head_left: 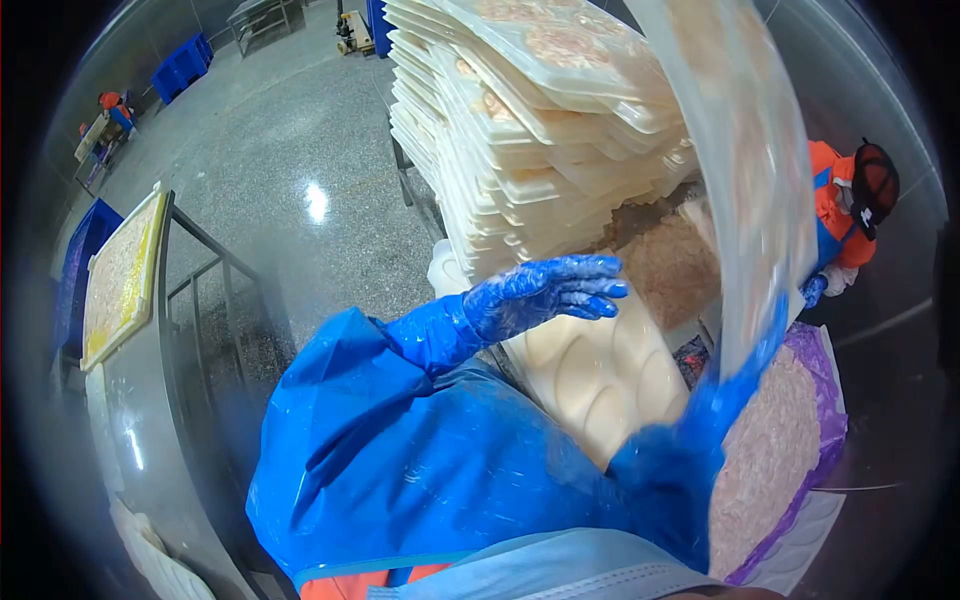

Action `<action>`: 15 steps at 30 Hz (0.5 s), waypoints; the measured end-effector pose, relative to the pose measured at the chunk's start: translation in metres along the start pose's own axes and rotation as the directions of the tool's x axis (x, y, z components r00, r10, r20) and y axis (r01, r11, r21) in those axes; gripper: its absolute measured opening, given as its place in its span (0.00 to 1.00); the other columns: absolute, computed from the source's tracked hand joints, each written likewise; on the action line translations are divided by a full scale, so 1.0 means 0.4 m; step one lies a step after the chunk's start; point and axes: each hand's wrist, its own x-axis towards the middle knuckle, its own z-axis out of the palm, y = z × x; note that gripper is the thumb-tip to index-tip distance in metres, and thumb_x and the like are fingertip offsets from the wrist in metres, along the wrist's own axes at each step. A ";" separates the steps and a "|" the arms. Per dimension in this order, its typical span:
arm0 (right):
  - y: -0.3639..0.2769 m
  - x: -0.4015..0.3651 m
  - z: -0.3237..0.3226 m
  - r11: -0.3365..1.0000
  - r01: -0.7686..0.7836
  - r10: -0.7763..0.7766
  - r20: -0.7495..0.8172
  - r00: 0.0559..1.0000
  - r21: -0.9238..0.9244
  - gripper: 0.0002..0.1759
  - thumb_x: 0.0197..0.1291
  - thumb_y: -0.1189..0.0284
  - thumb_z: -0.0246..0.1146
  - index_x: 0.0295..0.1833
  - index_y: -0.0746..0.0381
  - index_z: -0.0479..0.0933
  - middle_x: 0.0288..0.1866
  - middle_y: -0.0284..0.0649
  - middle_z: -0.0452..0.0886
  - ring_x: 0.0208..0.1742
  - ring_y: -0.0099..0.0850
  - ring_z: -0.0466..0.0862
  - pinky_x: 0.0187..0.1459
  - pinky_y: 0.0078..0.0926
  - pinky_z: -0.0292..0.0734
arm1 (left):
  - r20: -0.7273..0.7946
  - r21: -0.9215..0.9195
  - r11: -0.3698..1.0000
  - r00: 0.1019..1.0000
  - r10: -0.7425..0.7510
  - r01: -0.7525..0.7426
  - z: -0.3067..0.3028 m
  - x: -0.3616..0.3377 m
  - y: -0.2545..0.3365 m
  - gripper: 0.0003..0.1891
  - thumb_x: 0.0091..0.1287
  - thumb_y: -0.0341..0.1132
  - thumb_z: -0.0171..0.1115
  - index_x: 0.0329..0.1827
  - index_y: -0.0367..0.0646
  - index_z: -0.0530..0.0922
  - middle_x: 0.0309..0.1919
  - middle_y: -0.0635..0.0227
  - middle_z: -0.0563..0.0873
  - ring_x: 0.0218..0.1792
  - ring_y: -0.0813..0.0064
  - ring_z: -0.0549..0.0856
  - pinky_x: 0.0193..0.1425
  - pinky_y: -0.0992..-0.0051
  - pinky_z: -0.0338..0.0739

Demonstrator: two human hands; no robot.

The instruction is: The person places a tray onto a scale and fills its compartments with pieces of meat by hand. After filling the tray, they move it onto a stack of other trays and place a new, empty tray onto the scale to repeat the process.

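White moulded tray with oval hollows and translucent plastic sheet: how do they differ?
The white moulded tray with oval hollows lies tilted below the open left hand; the translucent plastic sheet stands raised and blurred, in the grip of the right hand. The tray is opaque; the sheet lets light through. Both are thin.

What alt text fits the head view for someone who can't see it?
A blue-gloved right hand, blurred, holds a translucent tray upright, while the left hand spreads open over a white moulded tray. Behind is a tall stack of white trays; a co-worker in orange is at right.
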 end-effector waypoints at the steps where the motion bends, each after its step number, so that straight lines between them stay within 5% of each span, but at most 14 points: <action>1: 0.006 0.057 0.079 0.996 -0.025 0.019 0.066 0.998 0.085 0.21 0.70 0.63 0.57 0.65 0.60 0.75 0.56 0.44 0.83 0.53 0.38 0.84 0.54 0.34 0.82 | -0.018 -0.021 1.000 1.000 0.004 -0.004 -0.017 -0.017 -0.016 0.45 0.74 0.61 0.51 0.80 0.31 0.53 0.75 0.42 0.66 0.73 0.49 0.72 0.76 0.54 0.63; 3: -0.123 0.152 0.314 0.858 -0.420 0.339 0.289 0.895 0.295 0.28 0.74 0.62 0.56 0.72 0.65 0.68 0.64 0.46 0.79 0.62 0.38 0.81 0.63 0.37 0.79 | -0.077 -0.008 1.000 0.997 0.018 -0.018 -0.030 -0.052 -0.009 0.44 0.74 0.59 0.51 0.80 0.31 0.55 0.75 0.43 0.67 0.73 0.49 0.72 0.77 0.53 0.63; 4: -0.091 0.224 0.374 0.831 -0.477 0.351 0.395 0.849 0.286 0.27 0.73 0.64 0.56 0.71 0.67 0.68 0.64 0.46 0.79 0.60 0.39 0.82 0.63 0.39 0.80 | -0.137 0.003 1.000 0.990 0.028 -0.028 -0.036 -0.071 -0.004 0.42 0.75 0.58 0.51 0.79 0.30 0.57 0.74 0.43 0.67 0.73 0.50 0.72 0.77 0.53 0.63; 5: 0.014 0.341 0.432 0.562 -0.657 0.353 0.573 0.740 0.503 0.26 0.68 0.71 0.63 0.68 0.68 0.70 0.62 0.52 0.81 0.62 0.43 0.83 0.64 0.40 0.80 | -0.144 0.006 0.999 0.989 0.035 -0.035 -0.046 -0.090 -0.005 0.42 0.75 0.58 0.51 0.79 0.30 0.57 0.74 0.43 0.67 0.73 0.50 0.72 0.77 0.53 0.63; 7: -0.013 0.358 0.534 0.636 -0.615 0.383 0.501 0.776 0.466 0.26 0.68 0.74 0.61 0.70 0.69 0.67 0.65 0.54 0.78 0.64 0.46 0.81 0.67 0.42 0.78 | -0.208 0.032 0.991 0.968 0.137 -0.133 -0.071 -0.127 -0.003 0.41 0.74 0.58 0.53 0.78 0.32 0.60 0.71 0.46 0.72 0.70 0.55 0.75 0.76 0.58 0.65; 15: -0.032 0.413 0.589 0.656 -0.715 0.469 0.612 0.637 0.241 0.32 0.67 0.80 0.58 0.75 0.70 0.59 0.72 0.58 0.70 0.71 0.51 0.74 0.74 0.50 0.70 | -0.352 -0.009 0.984 0.922 0.162 -0.176 -0.089 -0.185 -0.025 0.35 0.77 0.53 0.50 0.76 0.33 0.64 0.71 0.49 0.74 0.69 0.58 0.76 0.76 0.59 0.65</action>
